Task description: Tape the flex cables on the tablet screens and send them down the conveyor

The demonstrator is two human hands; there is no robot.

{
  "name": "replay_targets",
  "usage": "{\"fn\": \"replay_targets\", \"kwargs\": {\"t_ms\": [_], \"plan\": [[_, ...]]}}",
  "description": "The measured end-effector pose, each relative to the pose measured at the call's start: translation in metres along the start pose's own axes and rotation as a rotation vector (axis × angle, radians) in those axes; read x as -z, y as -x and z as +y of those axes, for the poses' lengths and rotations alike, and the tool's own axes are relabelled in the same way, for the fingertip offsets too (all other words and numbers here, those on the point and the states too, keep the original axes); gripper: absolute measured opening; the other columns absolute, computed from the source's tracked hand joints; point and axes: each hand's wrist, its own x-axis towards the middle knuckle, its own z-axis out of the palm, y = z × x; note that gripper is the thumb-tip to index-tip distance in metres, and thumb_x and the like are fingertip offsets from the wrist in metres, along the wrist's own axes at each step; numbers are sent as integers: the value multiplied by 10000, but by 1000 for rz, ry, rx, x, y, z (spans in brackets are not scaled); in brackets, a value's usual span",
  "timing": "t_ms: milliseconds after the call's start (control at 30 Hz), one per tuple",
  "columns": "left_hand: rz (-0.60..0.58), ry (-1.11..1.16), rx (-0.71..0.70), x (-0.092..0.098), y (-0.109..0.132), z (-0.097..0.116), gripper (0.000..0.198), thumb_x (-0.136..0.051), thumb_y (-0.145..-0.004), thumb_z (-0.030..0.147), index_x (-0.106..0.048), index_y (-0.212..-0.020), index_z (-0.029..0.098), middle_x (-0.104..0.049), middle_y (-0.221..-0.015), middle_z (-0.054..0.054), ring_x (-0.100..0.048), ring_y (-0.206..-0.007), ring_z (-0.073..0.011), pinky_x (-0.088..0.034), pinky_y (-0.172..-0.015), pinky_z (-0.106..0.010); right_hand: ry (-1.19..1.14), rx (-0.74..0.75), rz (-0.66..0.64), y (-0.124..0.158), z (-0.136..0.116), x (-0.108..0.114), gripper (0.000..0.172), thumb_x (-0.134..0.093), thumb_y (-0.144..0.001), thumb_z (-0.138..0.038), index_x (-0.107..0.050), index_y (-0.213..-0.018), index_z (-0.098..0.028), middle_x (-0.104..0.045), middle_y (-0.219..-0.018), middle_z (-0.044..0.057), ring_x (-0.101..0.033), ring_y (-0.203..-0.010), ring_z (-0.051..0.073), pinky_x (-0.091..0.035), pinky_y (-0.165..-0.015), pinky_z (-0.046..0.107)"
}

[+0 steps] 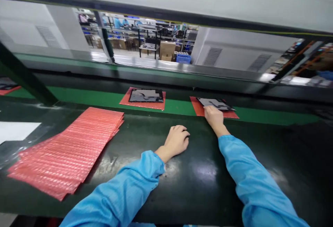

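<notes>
My right hand [213,116] is closed on the near left edge of a thin grey-and-black panel [215,103]. The panel sits slightly askew over a red bubble-wrap sheet [231,115] on the green strip, and my fingers hide part of it. Over the dark bench my left hand [177,139] is loosely curled, with its fingers a little apart and nothing visible in it. Farther left, a similar panel [146,95] lies flat on its own red bubble-wrap sheet [156,106].
A fanned stack of red bubble-wrap sheets [75,147] covers the left of the dark bench [197,192]. Beside it lie a white sheet [18,131] and clear plastic. A green post [28,76] rises at left. The green strip [179,107] runs along the back.
</notes>
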Motion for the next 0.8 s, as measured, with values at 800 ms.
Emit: {"fn": "replay_targets", "kwargs": {"t_ms": [800], "plan": [[-9,-322,-65,-29,-63,3,458,-538,-1109,346,-630,-1511,148,-511,-1603,-183,-479,-1492,-324,-433,-1240,-486,-294,-405,-190,56,-25,64,284,-590,-1089,-265,-738,-1284,-122,-698,-1319,172,-618,-1274,278,-463,-1137,411]]}}
